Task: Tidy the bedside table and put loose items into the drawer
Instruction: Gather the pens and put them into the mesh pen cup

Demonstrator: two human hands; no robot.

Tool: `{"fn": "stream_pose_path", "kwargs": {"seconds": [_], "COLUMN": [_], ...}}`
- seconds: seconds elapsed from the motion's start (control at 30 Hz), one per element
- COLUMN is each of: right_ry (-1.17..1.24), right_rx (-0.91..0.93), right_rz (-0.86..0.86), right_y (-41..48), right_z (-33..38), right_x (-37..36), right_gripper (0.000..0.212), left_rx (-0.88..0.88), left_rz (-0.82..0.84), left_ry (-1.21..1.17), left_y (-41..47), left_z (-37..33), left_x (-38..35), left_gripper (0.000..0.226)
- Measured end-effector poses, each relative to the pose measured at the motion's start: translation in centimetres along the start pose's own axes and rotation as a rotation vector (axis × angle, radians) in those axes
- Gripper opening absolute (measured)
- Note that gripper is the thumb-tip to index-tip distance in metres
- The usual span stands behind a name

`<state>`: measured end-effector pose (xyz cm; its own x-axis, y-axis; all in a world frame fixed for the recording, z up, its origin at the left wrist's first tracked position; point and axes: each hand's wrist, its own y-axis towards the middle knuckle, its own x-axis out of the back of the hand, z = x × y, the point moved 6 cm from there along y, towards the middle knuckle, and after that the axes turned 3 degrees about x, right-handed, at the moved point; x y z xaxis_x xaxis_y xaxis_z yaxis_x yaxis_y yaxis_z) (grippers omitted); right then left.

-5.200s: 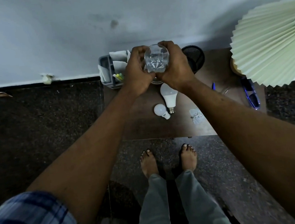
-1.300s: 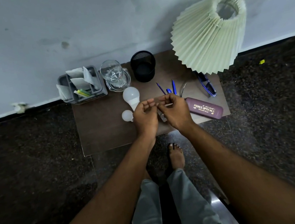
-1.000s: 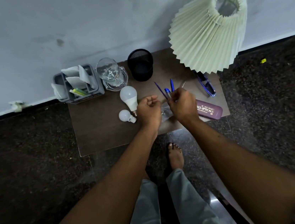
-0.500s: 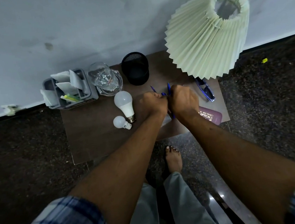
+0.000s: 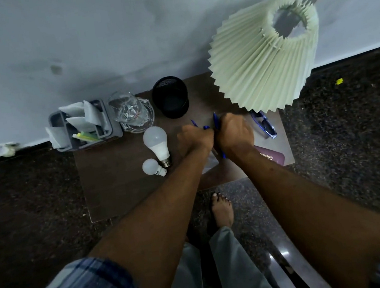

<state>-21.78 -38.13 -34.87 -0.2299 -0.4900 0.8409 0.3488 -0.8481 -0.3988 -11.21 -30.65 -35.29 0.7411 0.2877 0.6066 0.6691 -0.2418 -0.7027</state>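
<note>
On the brown bedside table (image 5: pixel 117 184), my left hand (image 5: pixel 194 139) and my right hand (image 5: pixel 234 133) sit side by side, both closed around blue pens (image 5: pixel 215 119) whose tips stick out above the knuckles. A small clear plastic bag (image 5: pixel 209 164) lies under my left wrist. Left of my hands lie a large white bulb (image 5: pixel 156 143) and a small white bulb (image 5: pixel 152 167). A purple spectacle case (image 5: pixel 273 157) pokes out from under my right forearm. Blue-framed glasses (image 5: pixel 264 124) lie to the right.
A grey organiser (image 5: pixel 79 126) with papers and a highlighter, a clear glass (image 5: pixel 128 109) on a glass dish and a black mesh pen cup (image 5: pixel 171 97) line the back by the wall. A pleated pale-green lampshade (image 5: pixel 265 62) overhangs the right corner. My bare foot (image 5: pixel 221 209) stands on dark floor.
My hands moved from the small plastic bag near the front edge back to the pens and closed on them. The view shifted slightly; the bag now lies on the table.
</note>
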Motion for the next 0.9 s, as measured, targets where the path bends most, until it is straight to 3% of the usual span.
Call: {"fn": "stream_pose_path", "kwargs": {"seconds": [0.13,0.23,0.3,0.4,0.57,0.9], "right_ry": [0.075,0.131,0.223,0.518,0.809,0.883], "right_rx": [-0.007,0.005,-0.022,-0.050,-0.029,0.058], "right_rz": [-0.041,-0.100,-0.093,-0.042,0.098,0.186], "right_y": [-0.8,-2.2,-3.2,-4.4,-6.3,-8.8], "right_z": [0.0,0.0,-0.2,-0.4,0.9,4.0], "right_x": [0.8,1.1,1.0,0.2,-0.9,-0.7], "right_gripper": [0.027,0.038,0.033,0.011,0.017,0.023], "left_rx": [0.012,0.051,0.090,0.136,0.127,0.059], "left_rz": [0.011,0.093,0.194,0.318,0.373,0.349], "left_ry": [-0.194,-0.554,-0.830,-1.069,-1.192,-1.207], "left_y": [0.0,-0.2,-0.5,-1.2,-1.2,-0.6], "left_z": [1.0,2.6,3.4,4.0,4.3,5.6], "left_x": [0.6,0.6,0.9,2.1,3.6,5.5], "left_gripper": [0.030,0.016,0.010,0.023,0.022,0.016]}}
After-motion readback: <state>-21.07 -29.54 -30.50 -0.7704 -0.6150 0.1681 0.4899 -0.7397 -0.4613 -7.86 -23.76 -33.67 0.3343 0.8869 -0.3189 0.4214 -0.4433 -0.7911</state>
